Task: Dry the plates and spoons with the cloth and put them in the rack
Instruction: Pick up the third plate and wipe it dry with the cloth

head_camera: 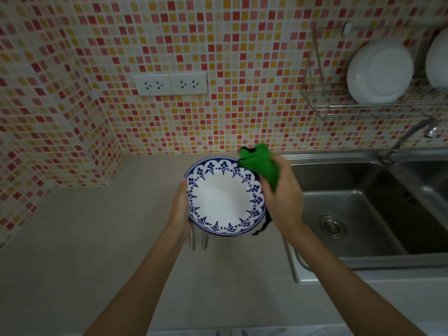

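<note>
Glossy glazed plate [225, 197], blue-patterned rim; soft green cloth [260, 163] at 2 o'clock; brushed steel sink [351, 187]; matt table [97, 238].

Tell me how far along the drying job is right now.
Done: two white plates stand in the wall rack. In hand: the left hand holds the blue-patterned plate while the right hand grips the green cloth against its rim. Left: racking this plate, then the metal handles on the counter, likely spoons.
</note>
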